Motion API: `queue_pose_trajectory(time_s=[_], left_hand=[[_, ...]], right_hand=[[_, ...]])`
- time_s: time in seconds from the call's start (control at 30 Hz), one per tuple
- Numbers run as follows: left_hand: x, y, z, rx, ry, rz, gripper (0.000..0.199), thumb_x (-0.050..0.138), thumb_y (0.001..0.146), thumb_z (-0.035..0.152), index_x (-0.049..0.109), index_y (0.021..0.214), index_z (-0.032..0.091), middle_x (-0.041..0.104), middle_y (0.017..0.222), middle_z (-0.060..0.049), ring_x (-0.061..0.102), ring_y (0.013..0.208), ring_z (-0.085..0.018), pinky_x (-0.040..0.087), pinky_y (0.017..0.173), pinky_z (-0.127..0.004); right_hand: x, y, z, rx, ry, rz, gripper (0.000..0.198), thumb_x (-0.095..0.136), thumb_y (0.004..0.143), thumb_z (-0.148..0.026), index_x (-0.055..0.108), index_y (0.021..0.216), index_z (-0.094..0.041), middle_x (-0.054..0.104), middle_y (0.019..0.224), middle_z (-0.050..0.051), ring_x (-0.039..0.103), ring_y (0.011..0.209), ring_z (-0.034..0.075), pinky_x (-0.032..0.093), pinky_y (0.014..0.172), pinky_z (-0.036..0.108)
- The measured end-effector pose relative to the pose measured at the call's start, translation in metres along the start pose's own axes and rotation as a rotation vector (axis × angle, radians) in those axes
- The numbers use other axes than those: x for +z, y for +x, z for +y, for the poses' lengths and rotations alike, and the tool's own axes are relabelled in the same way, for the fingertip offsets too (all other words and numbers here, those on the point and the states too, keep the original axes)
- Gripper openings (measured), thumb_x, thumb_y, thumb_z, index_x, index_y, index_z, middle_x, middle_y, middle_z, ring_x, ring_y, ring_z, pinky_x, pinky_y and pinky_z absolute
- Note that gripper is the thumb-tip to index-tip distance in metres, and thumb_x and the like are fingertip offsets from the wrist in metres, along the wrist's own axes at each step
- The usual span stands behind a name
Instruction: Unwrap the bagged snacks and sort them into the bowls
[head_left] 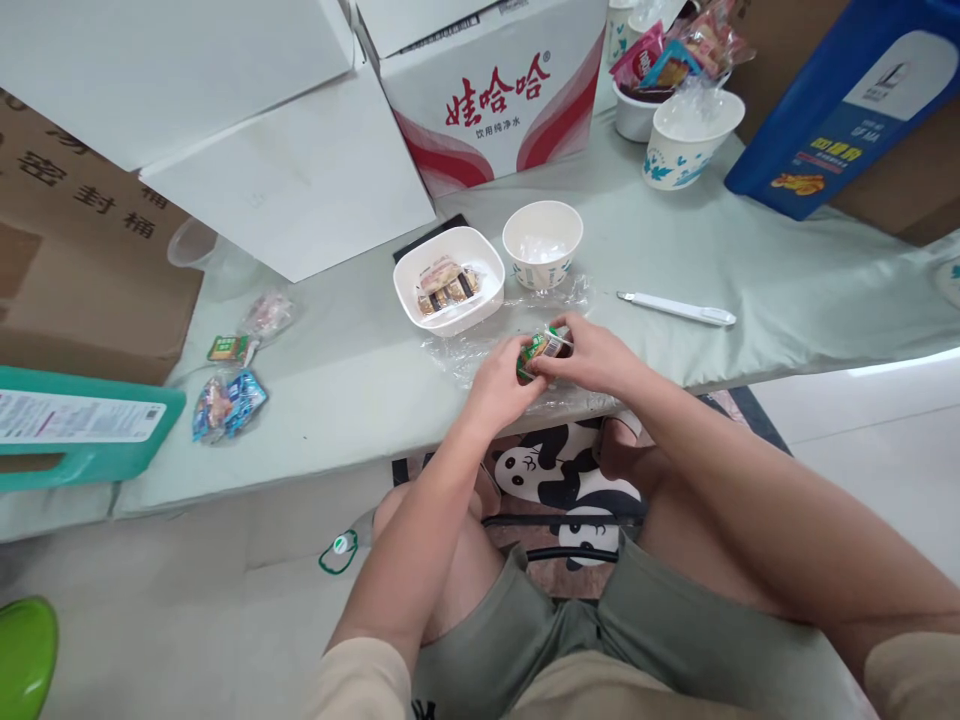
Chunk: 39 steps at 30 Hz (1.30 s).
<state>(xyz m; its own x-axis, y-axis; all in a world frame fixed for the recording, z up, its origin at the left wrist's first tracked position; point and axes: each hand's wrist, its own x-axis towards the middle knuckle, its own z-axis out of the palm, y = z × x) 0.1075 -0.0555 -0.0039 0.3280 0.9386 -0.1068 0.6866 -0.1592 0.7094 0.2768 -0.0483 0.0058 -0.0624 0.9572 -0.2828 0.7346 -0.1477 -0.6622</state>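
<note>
Between my two hands is a small green snack packet (541,346), at the front edge of the table. My left hand (501,385) grips its left side, fingers curled round it. From the other side my right hand (592,355) pinches it between thumb and fingers. Beneath both hands lies a crinkled clear plastic sheet (457,355). Just beyond them, a white square bowl (407,275) holds several small wrapped snacks (448,285). To its right stands a paper cup (543,225) with clear plastic inside.
A white utility knife (675,308) lies right of my hands. Loose snack packets (229,403) are at the left, near a teal container (90,425). White boxes (285,170) and a red-and-white carton (495,110) line the back. A patterned paper bowl (690,140) and blue jug (840,110) stand back right.
</note>
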Motion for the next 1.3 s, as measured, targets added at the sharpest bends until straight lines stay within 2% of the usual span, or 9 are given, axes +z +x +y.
queue_pose_trajectory(time_s=[0.1, 0.23, 0.37, 0.47, 0.67, 0.77, 0.9, 1.03, 1.3], left_hand=[[-0.004, -0.003, -0.001, 0.074, 0.003, -0.035, 0.046, 0.069, 0.083, 0.027, 0.061, 0.127, 0.021, 0.065, 0.133, -0.009, 0.062, 0.122, -0.026, 0.050, 0.104, -0.039], [-0.006, -0.009, -0.002, 0.142, 0.005, -0.089, 0.049, 0.069, 0.084, 0.024, 0.058, 0.132, 0.026, 0.042, 0.159, -0.007, 0.043, 0.145, -0.026, 0.040, 0.117, -0.041], [-0.005, -0.012, -0.006, 0.050, -0.083, -0.060, 0.072, 0.072, 0.080, 0.023, 0.041, 0.146, 0.028, 0.023, 0.166, -0.011, 0.060, 0.125, -0.024, 0.052, 0.103, -0.040], [-0.005, -0.011, -0.010, -0.010, -0.115, -0.052, 0.090, 0.075, 0.077, 0.025, 0.027, 0.153, 0.025, 0.034, 0.161, -0.015, 0.066, 0.108, -0.021, 0.053, 0.100, -0.041], [-0.010, -0.011, -0.010, 0.005, 0.224, -0.127, 0.075, 0.071, 0.078, 0.030, 0.043, 0.147, 0.020, 0.049, 0.153, -0.014, 0.044, 0.139, -0.036, 0.037, 0.114, -0.055], [-0.011, -0.012, -0.007, -0.013, 0.318, -0.121, 0.077, 0.071, 0.077, 0.035, 0.043, 0.148, 0.024, 0.045, 0.158, -0.012, 0.034, 0.146, -0.038, 0.031, 0.116, -0.059], [-0.011, -0.011, -0.007, -0.071, 0.346, -0.158, 0.084, 0.072, 0.074, 0.040, 0.041, 0.150, 0.025, 0.033, 0.165, -0.012, 0.021, 0.154, -0.040, 0.020, 0.120, -0.062], [-0.012, -0.012, -0.008, -0.091, 0.366, -0.212, 0.092, 0.072, 0.071, 0.042, 0.036, 0.154, 0.025, 0.023, 0.169, -0.010, 0.011, 0.157, -0.040, 0.009, 0.123, -0.063], [-0.013, -0.014, -0.007, -0.088, 0.380, -0.274, 0.103, 0.071, 0.068, 0.042, 0.027, 0.158, 0.021, 0.018, 0.170, -0.011, 0.006, 0.157, -0.040, 0.007, 0.123, -0.064]], right_hand=[[0.000, 0.003, 0.004, -0.059, 0.008, 0.010, 0.036, 0.067, 0.071, -0.047, 0.058, 0.094, -0.021, 0.068, 0.092, 0.006, 0.062, 0.083, 0.024, 0.042, 0.068, 0.033], [-0.002, 0.002, 0.009, -0.090, 0.041, 0.019, 0.036, 0.067, 0.068, -0.048, 0.051, 0.089, -0.023, 0.062, 0.082, 0.001, 0.057, 0.076, 0.021, 0.040, 0.066, 0.032], [-0.005, -0.003, 0.010, -0.089, 0.067, 0.007, 0.036, 0.067, 0.067, -0.043, 0.046, 0.089, -0.025, 0.056, 0.074, -0.003, 0.053, 0.070, 0.019, 0.039, 0.064, 0.031], [-0.006, -0.006, 0.012, -0.085, 0.057, 0.009, 0.037, 0.067, 0.067, -0.041, 0.047, 0.092, -0.024, 0.055, 0.073, -0.003, 0.051, 0.069, 0.019, 0.040, 0.065, 0.032], [-0.005, -0.004, 0.022, -0.203, 0.101, -0.067, 0.056, 0.064, 0.071, -0.027, 0.052, 0.126, -0.020, 0.066, 0.110, 0.008, 0.063, 0.095, 0.024, 0.050, 0.084, 0.036], [-0.005, -0.004, 0.024, -0.242, -0.036, -0.055, 0.059, 0.066, 0.071, -0.028, 0.057, 0.129, -0.018, 0.063, 0.115, 0.012, 0.062, 0.107, 0.028, 0.049, 0.093, 0.038], [-0.008, -0.008, 0.020, -0.244, -0.234, -0.016, 0.056, 0.067, 0.072, -0.038, 0.059, 0.123, -0.019, 0.058, 0.122, 0.015, 0.064, 0.099, 0.029, 0.050, 0.086, 0.040], [-0.010, -0.010, 0.012, -0.327, -0.374, -0.019, 0.050, 0.064, 0.073, -0.042, 0.056, 0.116, -0.018, 0.067, 0.111, 0.014, 0.061, 0.105, 0.035, 0.043, 0.088, 0.045], [-0.009, -0.009, 0.009, -0.370, -0.488, -0.085, 0.052, 0.064, 0.071, -0.047, 0.057, 0.115, -0.021, 0.069, 0.110, 0.014, 0.055, 0.113, 0.038, 0.032, 0.096, 0.052]])
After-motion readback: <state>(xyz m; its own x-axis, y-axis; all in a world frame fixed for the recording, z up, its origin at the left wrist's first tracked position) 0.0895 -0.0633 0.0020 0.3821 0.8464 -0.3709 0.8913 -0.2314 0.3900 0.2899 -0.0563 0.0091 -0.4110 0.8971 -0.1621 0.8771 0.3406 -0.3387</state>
